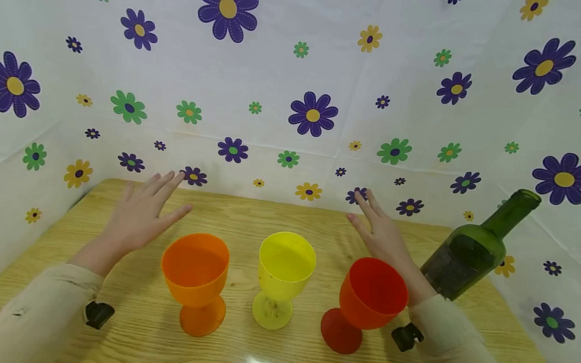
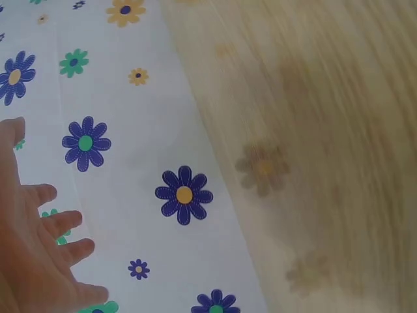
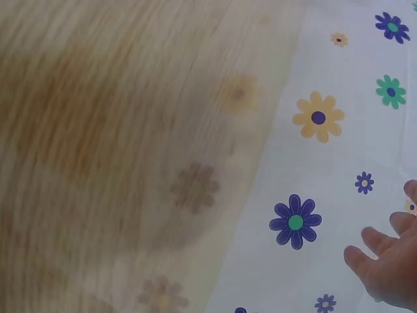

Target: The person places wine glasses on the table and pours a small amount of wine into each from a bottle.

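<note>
My left hand (image 1: 137, 216) is held out over the table's left side, fingers spread and holding nothing. Nearest to it stands an orange goblet (image 1: 195, 287). A yellow goblet (image 1: 282, 282) stands upright in the middle. My right hand (image 1: 382, 233) reaches out past a red goblet (image 1: 363, 312), its fingers extended with nothing in them. A green wine bottle (image 1: 475, 247) with a dark label stands to the right, its lower part hidden behind my right forearm. The left wrist view has the left hand (image 2: 39, 235) at its edge; in the right wrist view the right hand (image 3: 391, 261) shows.
The glossy wooden table (image 1: 251, 212) ends at the back against a white cloth (image 1: 265, 74) printed with purple, green and yellow flowers. This cloth also hangs at both sides. A dark wrist camera (image 1: 98, 315) sits under each sleeve.
</note>
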Action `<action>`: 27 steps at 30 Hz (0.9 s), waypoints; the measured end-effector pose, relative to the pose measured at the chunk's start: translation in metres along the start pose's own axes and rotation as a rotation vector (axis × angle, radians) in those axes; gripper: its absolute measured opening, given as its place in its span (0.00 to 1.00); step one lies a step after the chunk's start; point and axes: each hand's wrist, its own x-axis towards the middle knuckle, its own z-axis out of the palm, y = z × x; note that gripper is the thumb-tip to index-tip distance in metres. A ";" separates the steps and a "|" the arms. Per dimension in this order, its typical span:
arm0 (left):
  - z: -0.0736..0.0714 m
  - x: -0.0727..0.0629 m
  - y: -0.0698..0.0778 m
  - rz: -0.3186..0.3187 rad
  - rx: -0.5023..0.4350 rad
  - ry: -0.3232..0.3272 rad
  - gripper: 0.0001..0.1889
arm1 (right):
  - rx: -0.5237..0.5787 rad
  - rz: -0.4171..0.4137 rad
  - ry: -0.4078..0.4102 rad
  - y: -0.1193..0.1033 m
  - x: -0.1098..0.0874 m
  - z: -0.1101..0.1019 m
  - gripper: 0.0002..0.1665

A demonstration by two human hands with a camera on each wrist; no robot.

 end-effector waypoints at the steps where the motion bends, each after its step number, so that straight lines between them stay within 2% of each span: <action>1: 0.000 -0.001 0.000 -0.005 -0.047 -0.004 0.40 | 0.044 0.007 0.000 0.000 -0.001 0.000 0.40; 6: 0.000 -0.009 0.004 -0.041 -0.323 -0.025 0.37 | 0.247 0.053 0.002 0.003 -0.009 0.001 0.36; 10: 0.000 -0.016 0.010 -0.077 -0.461 -0.040 0.36 | 0.359 0.091 0.003 0.003 -0.016 0.001 0.34; 14: -0.002 -0.023 0.016 -0.093 -0.528 -0.036 0.34 | 0.394 0.119 0.009 -0.003 -0.023 -0.001 0.34; 18: -0.003 -0.031 0.022 -0.094 -0.578 -0.017 0.32 | 0.467 0.148 0.015 -0.020 -0.035 -0.009 0.34; 22: -0.001 -0.040 0.027 -0.081 -0.624 0.031 0.30 | 0.571 0.172 0.014 -0.036 -0.048 -0.016 0.33; 27: 0.002 -0.051 0.032 -0.054 -0.680 0.112 0.27 | 0.673 0.146 0.045 -0.040 -0.057 -0.013 0.31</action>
